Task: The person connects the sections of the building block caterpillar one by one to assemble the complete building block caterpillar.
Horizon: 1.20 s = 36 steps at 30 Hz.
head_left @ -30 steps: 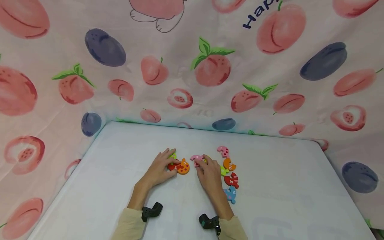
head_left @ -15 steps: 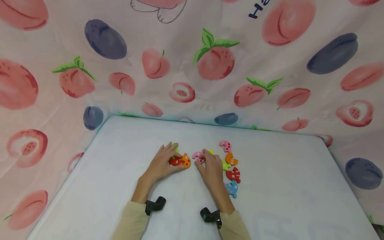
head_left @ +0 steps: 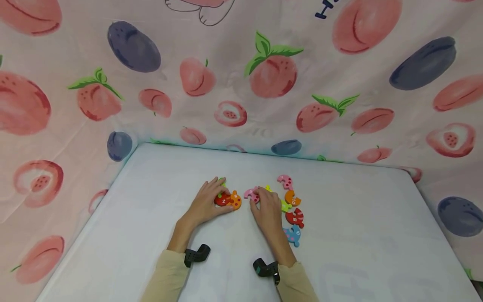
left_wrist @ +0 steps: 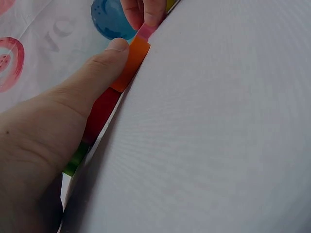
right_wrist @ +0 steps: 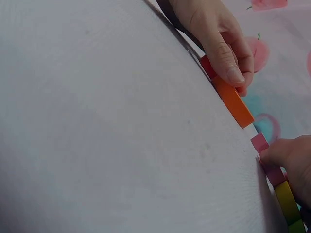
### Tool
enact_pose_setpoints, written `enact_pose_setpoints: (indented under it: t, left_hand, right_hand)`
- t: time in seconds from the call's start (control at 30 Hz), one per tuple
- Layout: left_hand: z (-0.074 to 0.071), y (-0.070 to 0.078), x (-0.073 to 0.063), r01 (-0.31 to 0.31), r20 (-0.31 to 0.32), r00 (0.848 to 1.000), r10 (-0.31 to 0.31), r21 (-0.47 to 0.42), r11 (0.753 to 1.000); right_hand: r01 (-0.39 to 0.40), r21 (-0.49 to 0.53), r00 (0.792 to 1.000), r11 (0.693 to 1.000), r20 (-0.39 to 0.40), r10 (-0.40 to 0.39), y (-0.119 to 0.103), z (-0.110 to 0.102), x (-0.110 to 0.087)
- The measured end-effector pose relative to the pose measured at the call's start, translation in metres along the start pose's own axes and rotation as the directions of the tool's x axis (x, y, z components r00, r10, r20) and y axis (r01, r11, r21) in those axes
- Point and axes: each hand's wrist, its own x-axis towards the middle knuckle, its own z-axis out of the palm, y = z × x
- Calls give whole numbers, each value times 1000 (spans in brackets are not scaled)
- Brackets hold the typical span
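Note:
My left hand (head_left: 205, 204) holds an orange spotted wooden animal puzzle piece (head_left: 236, 202) between thumb and fingers. The thumb lies along its near edge in the left wrist view. A red piece (head_left: 222, 200) marked 2 adjoins it on the left, and a green piece (head_left: 223, 183) shows partly behind the fingers. Just right of the orange piece, across a small gap, my right hand (head_left: 268, 209) pinches a pink puzzle piece (head_left: 250, 194) by its right part. A yellow piece (right_wrist: 287, 201) lies against the pink one in the right wrist view, mostly hidden by the hand in the head view.
Right of my right hand, a column of loose pieces runs toward me: pink (head_left: 285, 181), orange (head_left: 292, 198), yellow-green (head_left: 285, 206), red (head_left: 295, 217) and blue (head_left: 292, 235). All lie on the white table (head_left: 358, 226), with a fruit-print cloth (head_left: 226, 71) behind.
My left thumb has slid right from beside the red piece to the orange piece's near edge. My right fingertips have shifted slightly on the pink piece. The head view has tilted a little downward.

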Motion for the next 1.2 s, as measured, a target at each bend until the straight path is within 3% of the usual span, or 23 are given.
enact_pose_setpoints:
  t: [0.57,0.9,1.2]
  left_hand:
    - [0,1,1,-8,10,1000,9,-4,1000]
    - [-3,3,0,-48,61,997,48,0,999]
    - [-2,2,-3,-110,90,989,114,-50,993]
  right_hand:
    - [19,-29,1000,999,23,-18,-1,-3,-2]
    - [56,-86,996,995,68,-50,0,-3,0]
    - [58,-31,993,998,107,-54,-2,-4,-1]
